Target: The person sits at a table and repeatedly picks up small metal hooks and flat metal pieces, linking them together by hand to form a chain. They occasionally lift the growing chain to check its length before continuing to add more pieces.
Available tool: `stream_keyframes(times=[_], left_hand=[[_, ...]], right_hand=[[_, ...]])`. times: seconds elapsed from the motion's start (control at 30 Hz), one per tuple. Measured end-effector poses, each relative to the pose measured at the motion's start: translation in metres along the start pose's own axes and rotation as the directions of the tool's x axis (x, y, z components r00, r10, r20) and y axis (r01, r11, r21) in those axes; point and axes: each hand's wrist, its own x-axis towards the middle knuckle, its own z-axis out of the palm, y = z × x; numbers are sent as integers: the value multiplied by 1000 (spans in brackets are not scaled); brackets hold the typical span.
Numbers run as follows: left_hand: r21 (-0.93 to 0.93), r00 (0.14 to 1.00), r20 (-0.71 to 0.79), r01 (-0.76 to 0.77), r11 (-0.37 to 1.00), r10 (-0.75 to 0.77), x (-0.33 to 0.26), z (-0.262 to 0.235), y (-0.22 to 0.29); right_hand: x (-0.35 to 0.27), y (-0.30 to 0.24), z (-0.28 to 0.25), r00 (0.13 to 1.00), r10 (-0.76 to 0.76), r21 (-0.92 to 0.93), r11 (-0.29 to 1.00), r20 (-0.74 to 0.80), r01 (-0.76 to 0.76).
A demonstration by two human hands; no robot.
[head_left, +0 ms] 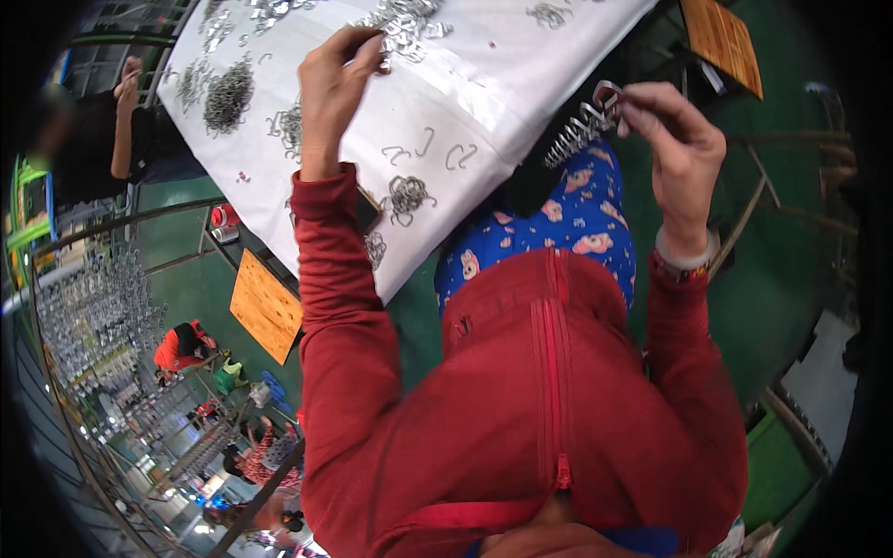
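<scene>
My right hand (677,149), out past the table's edge above my lap, pinches one end of a string of bent metal pieces (575,138). This string hangs slanting down to the left, shaped like a row of rings or hooks. Over the white-covered table (484,149), my left hand (337,86) has thumb and fingertips drawn together. It is beside a pile of shiny flat metal pieces (406,37); what lies between its fingertips I cannot make out. Several loose wire hooks (425,141) and a small heap of them (406,197) lie nearer to me.
A large dark heap of wire hooks (228,98) sits at the table's left. Wooden stools stand at left (265,305) and far right (721,42). Another person (88,139) is beyond the table's left edge. Metal racks (98,325) fill the left background.
</scene>
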Motion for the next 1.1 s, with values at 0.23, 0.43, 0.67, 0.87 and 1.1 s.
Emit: stream_keyframes(times=[0.23, 0.43, 0.67, 0.87, 1.1], left_hand=[[-528, 911, 372, 48, 848, 180, -20, 101, 93], [-147, 866, 134, -463, 874, 482, -24, 134, 104], [-141, 929, 47, -358, 923, 368, -27, 138, 127], [-349, 890, 71, -402, 847, 451, 3, 132, 177], [-342, 748, -103, -645, 683, 655, 22, 133, 231]], right_hand=[[3, 19, -3, 997, 66, 206, 977, -50, -55], [0, 24, 0, 994, 5, 131, 991, -107, 9], [5, 9, 0, 992, 54, 89, 995, -114, -44], [25, -26, -13, 982, -179, 54, 982, -68, 182], [41, -90, -48, 782, -598, -200, 800, -177, 566]])
